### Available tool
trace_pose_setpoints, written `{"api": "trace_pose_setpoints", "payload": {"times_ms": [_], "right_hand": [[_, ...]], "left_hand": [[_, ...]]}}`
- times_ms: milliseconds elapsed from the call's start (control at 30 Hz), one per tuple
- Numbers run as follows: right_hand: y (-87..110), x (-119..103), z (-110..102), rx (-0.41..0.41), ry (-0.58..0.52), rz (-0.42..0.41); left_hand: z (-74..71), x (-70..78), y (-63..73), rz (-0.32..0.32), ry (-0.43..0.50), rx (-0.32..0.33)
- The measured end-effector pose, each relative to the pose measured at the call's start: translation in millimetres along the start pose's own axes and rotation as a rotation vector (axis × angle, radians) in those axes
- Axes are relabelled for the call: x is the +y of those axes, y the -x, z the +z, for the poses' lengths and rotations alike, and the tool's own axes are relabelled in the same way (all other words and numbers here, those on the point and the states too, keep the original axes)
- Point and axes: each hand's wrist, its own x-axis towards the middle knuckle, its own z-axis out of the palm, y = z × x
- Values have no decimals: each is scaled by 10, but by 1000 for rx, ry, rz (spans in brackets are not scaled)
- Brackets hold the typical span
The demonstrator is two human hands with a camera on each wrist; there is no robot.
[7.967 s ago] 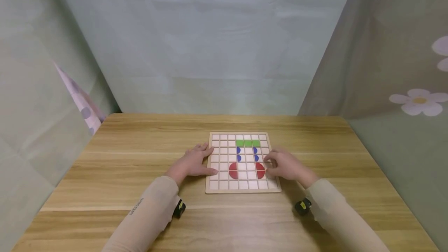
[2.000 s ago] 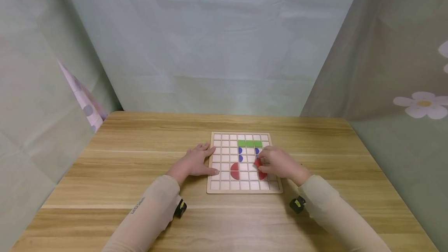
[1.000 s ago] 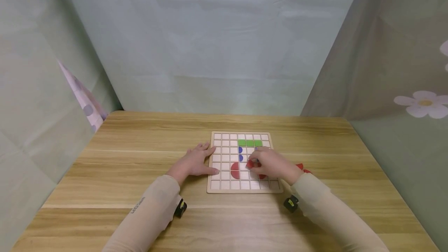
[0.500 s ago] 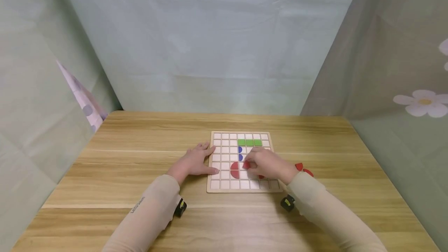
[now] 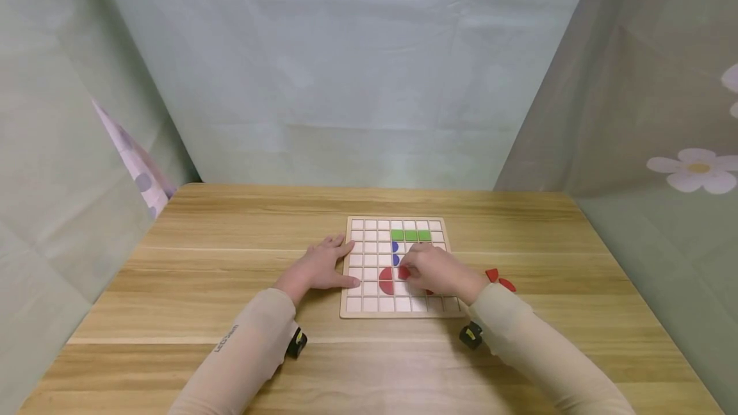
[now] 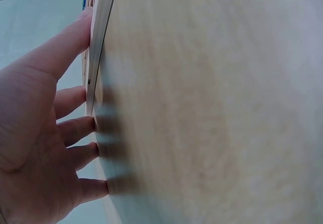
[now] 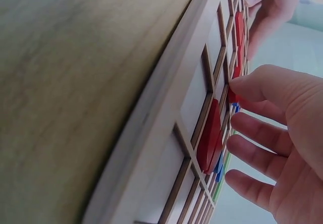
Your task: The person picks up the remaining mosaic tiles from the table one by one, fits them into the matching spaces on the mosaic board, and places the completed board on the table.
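Note:
A square wooden grid board [image 5: 369, 315] lies on the table, with coloured pieces in some of its cells. My left hand [image 5: 321, 267] rests at the board's left edge, fingers spread and thumb on the rim. Over the board's middle, my right hand [image 5: 436, 269] pinches a small red piece [image 5: 405, 272] between thumb and fingers, low over a cell just right of a red half-round [image 5: 386, 280]. In the right wrist view another red piece [image 7: 210, 138] sits in the grid below my fingers. My right hand hides part of the blue and red pieces on that side in the head view.
A row of green squares [image 5: 410, 235] fills cells near the board's far edge, with blue half-rounds [image 5: 395, 246] below. Two loose pieces, a red wedge [image 5: 492, 275] and a red oval-looking one [image 5: 507, 285], lie on the table [image 5: 230, 223] beside my right sleeve.
My right hand has moved left from the board's right side to its middle, bringing a red piece. Two loose red pieces have come into view beside the sleeve. My left hand stays put.

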Motion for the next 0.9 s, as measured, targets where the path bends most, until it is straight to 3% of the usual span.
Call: {"api": "trace_pose_setpoints", "payload": {"times_ms": [567, 900], "right_hand": [[29, 69, 23, 27, 2, -8], [44, 7, -4, -5, -19, 41]], "left_hand": [[-1, 8, -2, -4, -4, -1], [-3, 26, 13, -3, 1, -2]]}}
